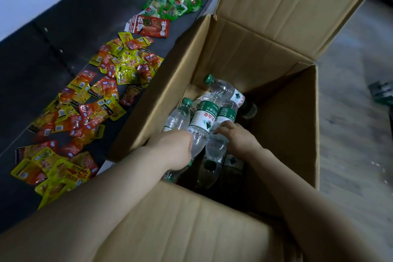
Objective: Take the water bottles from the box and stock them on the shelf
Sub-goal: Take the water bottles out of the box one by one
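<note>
fingers of the left hand (174, 151) hidden under a water bottle (201, 121), so grip hard to tell. fingertips of the right hand (238, 138) tucked behind another bottle (223, 125). lower bottles (209, 168) lost in the dark bottom of the box (285, 117). near flap cut off by the bottom edge. dark shape (381, 93) on the floor at the right edge too blurry to name. small print on the snack packets (89, 100) too tiny to read.

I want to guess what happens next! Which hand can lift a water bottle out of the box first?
Probably the left hand: its fingers already curl round a water bottle in the box. The right hand only rests on a neighbouring bottle.
</note>
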### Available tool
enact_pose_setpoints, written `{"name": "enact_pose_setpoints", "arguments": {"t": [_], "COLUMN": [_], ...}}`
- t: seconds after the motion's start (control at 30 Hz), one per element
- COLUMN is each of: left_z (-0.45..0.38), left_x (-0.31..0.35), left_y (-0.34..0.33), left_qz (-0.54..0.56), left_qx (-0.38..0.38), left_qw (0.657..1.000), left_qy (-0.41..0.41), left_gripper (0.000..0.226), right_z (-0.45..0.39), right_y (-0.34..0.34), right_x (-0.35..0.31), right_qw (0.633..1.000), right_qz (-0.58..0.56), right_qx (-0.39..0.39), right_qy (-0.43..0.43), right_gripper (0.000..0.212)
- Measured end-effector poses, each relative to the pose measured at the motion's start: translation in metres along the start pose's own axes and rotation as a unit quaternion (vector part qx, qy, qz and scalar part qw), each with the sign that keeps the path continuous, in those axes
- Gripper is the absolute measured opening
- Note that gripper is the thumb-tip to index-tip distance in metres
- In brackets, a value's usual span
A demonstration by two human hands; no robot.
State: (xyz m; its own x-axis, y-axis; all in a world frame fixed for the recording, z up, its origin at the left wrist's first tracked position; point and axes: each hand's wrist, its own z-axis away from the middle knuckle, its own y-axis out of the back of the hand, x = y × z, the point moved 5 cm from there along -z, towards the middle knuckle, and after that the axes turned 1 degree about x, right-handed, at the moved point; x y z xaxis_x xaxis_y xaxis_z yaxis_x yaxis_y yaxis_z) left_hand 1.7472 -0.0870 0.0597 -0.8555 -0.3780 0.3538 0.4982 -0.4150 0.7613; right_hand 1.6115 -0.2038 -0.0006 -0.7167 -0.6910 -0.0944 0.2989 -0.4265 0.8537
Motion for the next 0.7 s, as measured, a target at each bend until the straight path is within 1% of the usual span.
{"name": "enact_pose_setpoints", "arguments": {"t": [0.17, 0.4, 0.53, 0.63, 0.7], "left_z": [-0.0002, 0.0016, 0.0011, 0.0009, 0.0006], "left_x": [-0.0009, -0.0005, -0.0012, -0.002, -0.0023], "left_y": [-0.001, -0.0002, -0.0005, -0.0011, -0.0008], "left_qz": [0.003, -0.006, 0.0, 0.005, 0.009], "left_qx": [-0.002, -0.006, -0.006, -0.008, -0.007], "left_qw": [1.0, 1.0, 1.0, 1.0, 1.0], "left_qy": [0.006, 0.007, 0.007, 0.009, 0.009], "left_gripper": [0.018, 0.02, 0.019, 0.018, 0.018], "right_z": [0.0006, -0.002, -0.0034, -0.0017, -0.0006], "right_y": [0.0029, 0.0052, 0.0028, 0.0001, 0.0031], "right_x": [0.0018, -0.0029, -0.0039, -0.0023, 0.003], "right_qw": [0.997, 0.986, 0.987, 0.985, 0.984], "right_qz": [0.055, 0.126, 0.118, 0.134, 0.142], "right_qx": [-0.006, -0.042, -0.044, -0.019, -0.024], "right_qy": [0.047, 0.102, 0.101, 0.106, 0.101], "right_gripper": [0.063, 0.067, 0.07, 0.067, 0.062]}}
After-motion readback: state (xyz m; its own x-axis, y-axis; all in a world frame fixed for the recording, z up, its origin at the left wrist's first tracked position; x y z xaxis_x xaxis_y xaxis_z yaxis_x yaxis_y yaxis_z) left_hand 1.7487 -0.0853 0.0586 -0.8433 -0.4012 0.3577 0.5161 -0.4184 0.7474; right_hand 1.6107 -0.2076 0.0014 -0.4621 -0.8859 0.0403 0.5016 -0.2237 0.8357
